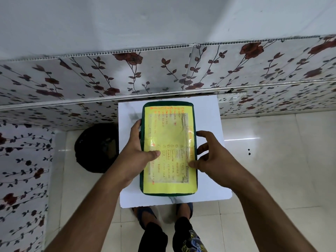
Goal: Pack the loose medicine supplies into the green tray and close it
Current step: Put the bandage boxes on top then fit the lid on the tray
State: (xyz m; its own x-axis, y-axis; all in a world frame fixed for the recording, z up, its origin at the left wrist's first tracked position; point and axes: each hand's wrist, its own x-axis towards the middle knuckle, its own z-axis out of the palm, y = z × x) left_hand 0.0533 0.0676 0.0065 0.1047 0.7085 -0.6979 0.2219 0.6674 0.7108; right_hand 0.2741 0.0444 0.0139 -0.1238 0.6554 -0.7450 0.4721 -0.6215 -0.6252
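Observation:
The green tray point(168, 104) lies on a small white table point(207, 113), its lid on top and covered by a yellow handwritten sheet point(169, 186). My left hand point(138, 155) grips the tray's left edge, thumb pressed flat on the lid. At the right edge, my right hand point(212, 157) has its fingers spread over the rim and its thumb on the yellow sheet. No loose medicine supplies show on the table; the tray's inside is hidden under the lid.
The table stands against a wall with floral panels point(163, 73). A black round bin point(98, 148) sits on the tiled floor to the table's left. My feet in sandals point(145, 215) are below the table's near edge.

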